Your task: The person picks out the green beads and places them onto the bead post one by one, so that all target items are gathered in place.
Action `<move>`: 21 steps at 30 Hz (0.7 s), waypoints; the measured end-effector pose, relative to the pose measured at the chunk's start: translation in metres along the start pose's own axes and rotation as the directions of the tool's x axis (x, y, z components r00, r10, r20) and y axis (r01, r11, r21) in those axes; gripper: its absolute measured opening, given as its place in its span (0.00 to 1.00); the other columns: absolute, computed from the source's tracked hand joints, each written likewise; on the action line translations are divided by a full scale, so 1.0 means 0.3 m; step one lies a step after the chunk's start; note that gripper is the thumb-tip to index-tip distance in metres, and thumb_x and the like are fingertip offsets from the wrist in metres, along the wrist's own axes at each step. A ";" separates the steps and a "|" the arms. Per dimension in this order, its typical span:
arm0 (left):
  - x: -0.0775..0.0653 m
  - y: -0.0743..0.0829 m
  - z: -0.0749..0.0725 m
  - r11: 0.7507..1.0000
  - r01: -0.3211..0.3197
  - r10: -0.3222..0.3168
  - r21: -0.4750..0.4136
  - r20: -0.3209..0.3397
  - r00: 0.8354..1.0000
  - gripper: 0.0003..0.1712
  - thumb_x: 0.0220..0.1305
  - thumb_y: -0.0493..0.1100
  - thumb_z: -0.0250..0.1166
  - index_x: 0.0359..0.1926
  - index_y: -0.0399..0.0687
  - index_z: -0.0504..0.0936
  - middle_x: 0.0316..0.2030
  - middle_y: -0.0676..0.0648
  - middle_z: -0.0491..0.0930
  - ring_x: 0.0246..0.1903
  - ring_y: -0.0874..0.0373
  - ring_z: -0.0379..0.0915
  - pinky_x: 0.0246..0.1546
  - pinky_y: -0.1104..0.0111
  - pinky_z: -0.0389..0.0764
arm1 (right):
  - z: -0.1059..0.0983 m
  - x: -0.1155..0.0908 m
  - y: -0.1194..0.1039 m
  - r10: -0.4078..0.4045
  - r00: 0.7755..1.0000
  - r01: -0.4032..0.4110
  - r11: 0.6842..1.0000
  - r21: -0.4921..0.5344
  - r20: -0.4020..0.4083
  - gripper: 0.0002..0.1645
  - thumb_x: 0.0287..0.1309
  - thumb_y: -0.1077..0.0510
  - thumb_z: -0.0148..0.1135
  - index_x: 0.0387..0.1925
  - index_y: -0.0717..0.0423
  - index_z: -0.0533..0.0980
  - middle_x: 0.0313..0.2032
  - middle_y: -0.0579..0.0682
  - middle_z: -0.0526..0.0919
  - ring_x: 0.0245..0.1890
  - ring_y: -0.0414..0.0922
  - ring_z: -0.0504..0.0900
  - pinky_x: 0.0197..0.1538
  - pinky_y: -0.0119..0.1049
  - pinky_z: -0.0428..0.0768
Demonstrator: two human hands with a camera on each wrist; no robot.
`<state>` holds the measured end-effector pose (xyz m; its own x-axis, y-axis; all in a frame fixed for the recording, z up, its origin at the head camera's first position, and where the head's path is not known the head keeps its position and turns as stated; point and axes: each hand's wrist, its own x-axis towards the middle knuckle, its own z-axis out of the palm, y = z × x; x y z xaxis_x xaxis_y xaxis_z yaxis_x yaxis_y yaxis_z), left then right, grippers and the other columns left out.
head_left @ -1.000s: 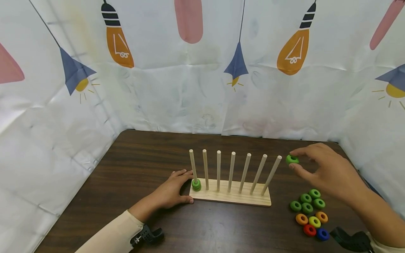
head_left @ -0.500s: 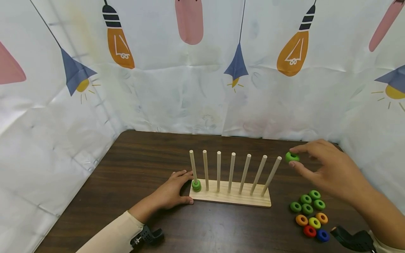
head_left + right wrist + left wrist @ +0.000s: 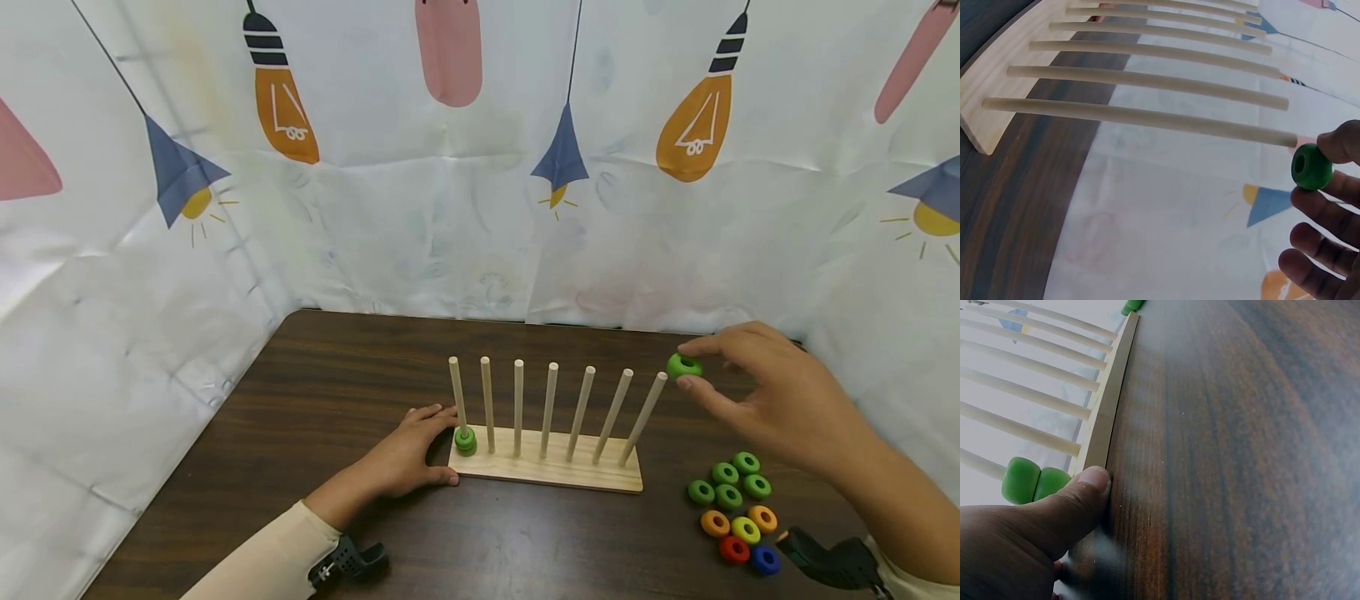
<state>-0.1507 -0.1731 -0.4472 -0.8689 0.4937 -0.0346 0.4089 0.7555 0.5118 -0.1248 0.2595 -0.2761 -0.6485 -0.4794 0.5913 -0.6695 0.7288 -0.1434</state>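
A wooden peg rack (image 3: 547, 469) with a row of upright pegs stands on the table. My left hand (image 3: 405, 460) grips its left end, and in the left wrist view the thumb (image 3: 1088, 487) lies on the front edge. Two green rings (image 3: 1020, 481) are stacked at the foot of the leftmost peg. Between thumb and fingertips, my right hand (image 3: 780, 404) pinches another green ring (image 3: 674, 367), level with the top of the rightmost peg (image 3: 645, 417) and just right of it. The right wrist view shows this ring's hole facing the peg side, close by the peg's tip.
Right of the rack, several loose green rings (image 3: 727, 497) lie on the dark wooden table (image 3: 337, 367). Nearer me are two orange rings (image 3: 706, 523), a yellow ring (image 3: 737, 530), a red ring (image 3: 724, 547) and a blue ring (image 3: 756, 560). A patterned white cloth (image 3: 375, 233) hangs behind.
My right hand has risen a little and shifted left with the green ring, nearer the rightmost peg's top. My left hand stays at the rack's end.
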 end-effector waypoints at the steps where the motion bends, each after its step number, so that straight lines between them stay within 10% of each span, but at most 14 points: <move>1: -0.001 0.001 0.000 1.000 0.000 0.000 0.000 0.000 1.000 0.44 0.55 0.54 0.80 0.70 0.45 0.74 0.74 0.45 0.64 0.75 0.40 0.51 0.73 0.39 0.50 | 0.001 0.002 -0.001 -0.004 1.000 0.004 1.000 0.003 0.000 0.23 0.43 0.62 0.80 0.45 0.49 0.84 0.43 0.37 0.86 0.42 0.34 0.76 0.42 0.25 0.74; 21: 0.002 0.004 -0.003 1.000 0.004 -0.004 0.004 0.006 1.000 0.44 0.56 0.54 0.80 0.70 0.45 0.74 0.74 0.44 0.64 0.75 0.40 0.51 0.73 0.39 0.50 | 0.036 0.032 -0.020 -0.061 0.998 0.062 0.996 0.058 -0.029 0.19 0.66 0.39 0.67 0.48 0.47 0.85 0.44 0.39 0.87 0.41 0.38 0.78 0.43 0.23 0.74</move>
<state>-0.1509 -0.1724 -0.4457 -0.8686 0.4937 -0.0419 0.4068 0.7589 0.5085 -0.1308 0.2451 -0.2781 -0.5958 -0.5083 0.6219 -0.7287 0.6676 -0.1525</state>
